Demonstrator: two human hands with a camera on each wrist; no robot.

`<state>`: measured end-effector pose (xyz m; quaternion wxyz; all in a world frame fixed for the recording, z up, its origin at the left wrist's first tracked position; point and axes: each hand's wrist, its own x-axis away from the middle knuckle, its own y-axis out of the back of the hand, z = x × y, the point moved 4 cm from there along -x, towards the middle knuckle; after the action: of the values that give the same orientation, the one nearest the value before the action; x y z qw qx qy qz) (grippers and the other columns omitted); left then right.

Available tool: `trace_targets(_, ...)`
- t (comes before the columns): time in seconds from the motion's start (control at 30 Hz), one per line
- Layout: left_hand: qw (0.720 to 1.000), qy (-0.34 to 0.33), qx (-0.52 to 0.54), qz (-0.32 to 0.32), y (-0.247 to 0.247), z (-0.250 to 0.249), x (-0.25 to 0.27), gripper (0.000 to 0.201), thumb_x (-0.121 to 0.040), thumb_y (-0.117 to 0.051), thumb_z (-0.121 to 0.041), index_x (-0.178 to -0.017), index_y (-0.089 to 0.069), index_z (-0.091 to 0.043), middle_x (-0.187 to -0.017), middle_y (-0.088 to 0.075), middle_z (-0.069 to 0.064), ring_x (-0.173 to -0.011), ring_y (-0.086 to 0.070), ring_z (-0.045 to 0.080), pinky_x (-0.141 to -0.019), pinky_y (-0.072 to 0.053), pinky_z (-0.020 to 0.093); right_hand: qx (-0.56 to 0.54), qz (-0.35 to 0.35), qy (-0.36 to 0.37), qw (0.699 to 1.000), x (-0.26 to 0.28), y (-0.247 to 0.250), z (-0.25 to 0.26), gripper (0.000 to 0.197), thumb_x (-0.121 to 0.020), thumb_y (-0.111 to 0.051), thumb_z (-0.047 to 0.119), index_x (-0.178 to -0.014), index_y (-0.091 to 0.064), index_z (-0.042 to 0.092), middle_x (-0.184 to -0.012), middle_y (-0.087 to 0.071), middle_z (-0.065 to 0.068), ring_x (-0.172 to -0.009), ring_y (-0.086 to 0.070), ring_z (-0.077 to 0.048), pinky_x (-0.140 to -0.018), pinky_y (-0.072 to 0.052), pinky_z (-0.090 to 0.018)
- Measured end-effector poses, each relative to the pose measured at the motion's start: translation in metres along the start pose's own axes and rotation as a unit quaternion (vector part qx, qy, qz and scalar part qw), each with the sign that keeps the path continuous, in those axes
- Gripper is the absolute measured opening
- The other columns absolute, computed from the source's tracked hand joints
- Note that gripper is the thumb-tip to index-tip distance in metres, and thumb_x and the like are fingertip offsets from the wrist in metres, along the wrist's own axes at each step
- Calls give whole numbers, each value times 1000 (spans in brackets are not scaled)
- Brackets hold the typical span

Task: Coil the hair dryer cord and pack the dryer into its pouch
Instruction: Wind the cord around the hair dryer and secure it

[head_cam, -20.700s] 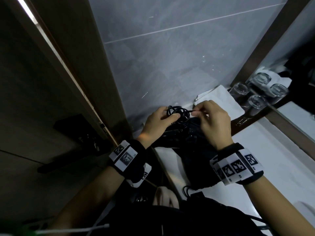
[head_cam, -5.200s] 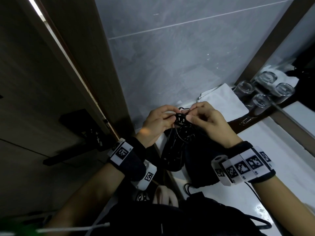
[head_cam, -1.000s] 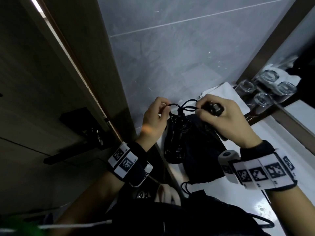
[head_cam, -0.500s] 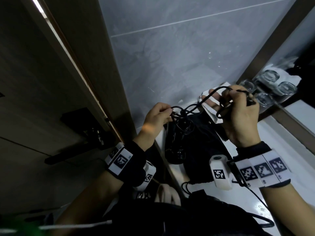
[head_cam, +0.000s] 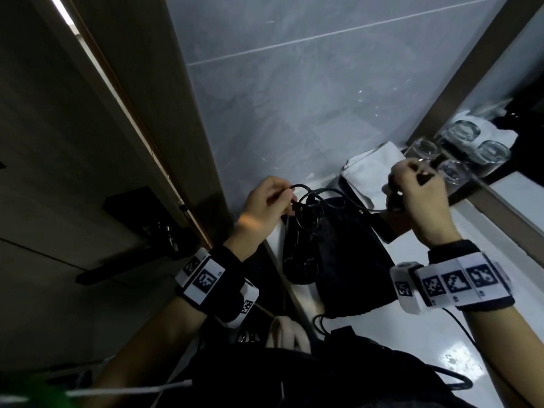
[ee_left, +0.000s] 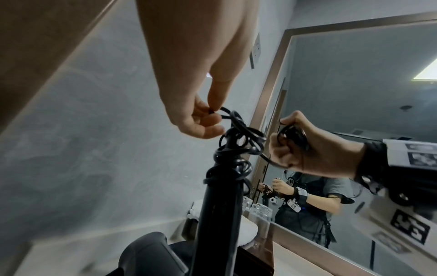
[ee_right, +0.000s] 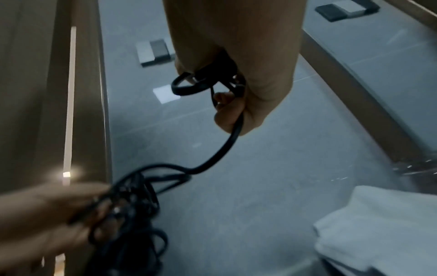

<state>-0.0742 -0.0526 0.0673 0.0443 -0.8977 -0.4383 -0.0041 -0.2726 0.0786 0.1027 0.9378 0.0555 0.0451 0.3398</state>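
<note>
Cord-coiling stage: left hand (head_cam: 266, 203) pinched loops of thin black rubber cord (ee_left: 238, 145) atop the black plastic dryer (head_cam: 300, 245); right hand (head_cam: 418, 198) clenched the free end; black fabric pouch (head_cam: 350, 269) lay unfilled at the surface's left edge

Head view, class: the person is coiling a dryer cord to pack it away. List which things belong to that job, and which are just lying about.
Belong to the job:
cord, pinched by the left hand and gripped by the right hand
dryer
pouch

Just lying about:
glasses
towel
mirror
</note>
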Motion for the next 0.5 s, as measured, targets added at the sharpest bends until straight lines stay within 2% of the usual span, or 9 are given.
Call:
trace_targets(0.07,1000,-12,-10,-2,2,1,0,22,-90,-51,7,-83,-54,-14,-76,-62,5,-60,-57,10,-65,-52,19,98,46,-21,994,3,1,-16,16,-77,-56,36,-66,-59,24,-51,-54,5,-53,-51,-20,-49,-37,-24)
trace_targets(0.1,1000,-17,-22,-2,2,2,-1,22,-89,-53,6,-82,-55,-15,-75,-63,4,-60,-59,8,-65,-53,19,120,75,-38,989,5,1,-23,14,-82,-56,33,-76,-61,21,-56,-56,-2,-54,-49,-22,-49,-34,-25)
trace_targets(0.17,999,-24,-36,-6,1,3,-3,23,-88,-55,5,-81,-56,-17,-75,-65,3,-59,-61,5,-65,-53,19,119,148,-96,977,8,-1,-35,18,-93,-50,23,-100,-58,9,-71,-59,-13,-54,-42,-25,-47,-29,-24)
trace_targets(0.23,999,-27,-25,-8,1,3,-4,24,-87,-55,6,-80,-56,-17,-74,-65,4,-58,-62,4,-62,-52,17,126,221,-157,954,15,-3,-43,21,-95,-47,19,-111,-57,8,-80,-67,-11,-47,-42,-20,-40,-30,-21)
trace_targets(0.3,999,-31,-14,-3,0,3,-4,25,-86,-57,8,-79,-58,-16,-73,-65,4,-57,-63,5,-61,-52,15,195,300,-168,919,22,-5,-44,21,-92,-53,17,-111,-60,13,-76,-68,-7,-44,-47,-9,-42,-36,-17)
trace_targets(0.37,999,-35,-14,2,-2,3,-2,25,-84,-59,8,-79,-58,-16,-73,-65,3,-58,-65,5,-62,-51,14,265,345,-132,891,27,-8,-43,16,-87,-62,17,-102,-66,17,-78,-69,-4,-58,-57,-4,-60,-43,-17)
trace_targets(0.4,999,-38,-13,3,-3,3,-1,24,-83,-60,8,-79,-58,-16,-74,-65,3,-58,-65,5,-62,-51,14,261,336,-107,899,27,-10,-40,11,-84,-66,16,-95,-67,17,-80,-69,-3,-68,-59,-6,-68,-44,-19)
trace_targets(0.43,999,-39,-12,3,-3,3,-1,24,-83,-61,8,-79,-58,-15,-74,-65,4,-58,-65,4,-62,-52,14,231,312,-72,919,28,-13,-33,7,-82,-68,12,-88,-66,16,-77,-67,1,-72,-59,-9,-70,-44,-19)
trace_targets(0.5,999,-37,-7,1,-3,3,-1,22,-82,-62,8,-79,-58,-14,-76,-64,5,-58,-65,5,-62,-52,15,129,241,13,962,27,-12,-15,9,-82,-71,12,-80,-64,17,-70,-61,12,-62,-55,0,-61,-41,-9)
